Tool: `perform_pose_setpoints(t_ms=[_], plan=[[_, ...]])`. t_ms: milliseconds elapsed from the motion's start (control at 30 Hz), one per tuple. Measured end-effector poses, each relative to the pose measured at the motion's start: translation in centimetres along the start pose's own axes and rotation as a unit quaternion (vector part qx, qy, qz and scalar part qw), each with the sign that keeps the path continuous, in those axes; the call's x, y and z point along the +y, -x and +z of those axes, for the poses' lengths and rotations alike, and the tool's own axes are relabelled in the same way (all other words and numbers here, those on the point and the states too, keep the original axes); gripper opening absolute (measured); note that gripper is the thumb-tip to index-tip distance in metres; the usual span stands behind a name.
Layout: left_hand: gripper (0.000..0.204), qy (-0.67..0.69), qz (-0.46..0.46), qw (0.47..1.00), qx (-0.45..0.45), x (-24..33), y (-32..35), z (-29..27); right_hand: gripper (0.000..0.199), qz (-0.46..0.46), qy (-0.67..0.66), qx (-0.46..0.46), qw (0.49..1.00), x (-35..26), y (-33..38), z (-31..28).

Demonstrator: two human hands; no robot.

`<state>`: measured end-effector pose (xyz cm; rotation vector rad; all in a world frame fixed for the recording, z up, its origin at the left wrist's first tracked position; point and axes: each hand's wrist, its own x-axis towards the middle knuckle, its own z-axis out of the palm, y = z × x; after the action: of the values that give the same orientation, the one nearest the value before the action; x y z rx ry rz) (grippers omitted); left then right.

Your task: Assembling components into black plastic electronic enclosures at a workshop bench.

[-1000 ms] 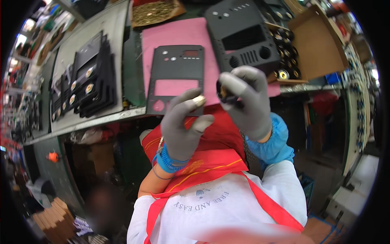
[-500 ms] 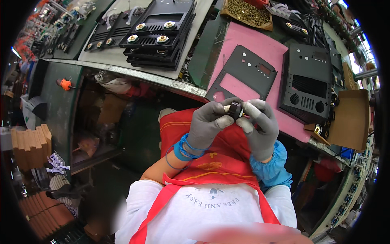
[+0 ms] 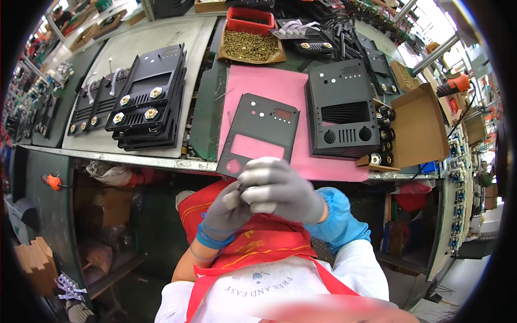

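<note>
Grey gloves (image 3: 299,198): qty 2, both worn, paler at fingertips, meeting in front of red apron (image 3: 288,242).
L hand (image 3: 229,207): fingers bent in, thumb & fingertips pinched on small dark part (image 3: 240,187); no gap seen.
R hand (image 3: 283,191): fingers curled well in over L fingertips, closed on same part; exact contact hidden.
Small dark part: qty 1 seen, btwn fingertips, above lap; only a dark sliver shows, shape & finish can't be told.
Grey panel (image 3: 261,126): qty 1, flat, matte, aslant, lower edge partly behind R hand. Has 1 big rect. cut-out, 1 round hole visible lower L, 1 reddish window upper R, some pale dots.
Pink sheet (image 3: 269,81): qty 1, under panel & housing.
Dark housing (image 3: 342,89): qty 1, R of panel, apart from it; 1 wide rect. opening, 2 round openings w/ slots btwn.
Panel stack (image 3: 144,102): qty 1, on bench to L; 4 brass hex fittings on top, layers uncountable.
Brass bits (image 3: 250,47): 1 carton full, beyond sheet, too many to count; 1 red tray (image 3: 237,26) at far end.
Cardboard box (image 3: 423,124): qty 1, flap open, R of housing; round black parts (image 3: 386,134) inside, several, partly hidden.
Blue sleeve cover (image 3: 342,215): qty 1, R forearm.
</note>
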<state>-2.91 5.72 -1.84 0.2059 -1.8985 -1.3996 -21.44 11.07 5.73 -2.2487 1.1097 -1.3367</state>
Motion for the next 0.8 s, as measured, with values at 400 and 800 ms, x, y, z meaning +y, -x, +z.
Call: perform_pose_setpoints(t_ms=[400,800], plan=[[0.05,0.626,-0.215,0.748,0.055,-0.8,0.6,0.2,0.029,0.065,0.133,0.026,0.989,0.0,1.6,1.7],[0.052,0.612,-0.192,0.763,0.074,-1.7,1.8,0.1,0.034,0.09,0.039,0.01,0.995,1.1,1.4,-0.1]])
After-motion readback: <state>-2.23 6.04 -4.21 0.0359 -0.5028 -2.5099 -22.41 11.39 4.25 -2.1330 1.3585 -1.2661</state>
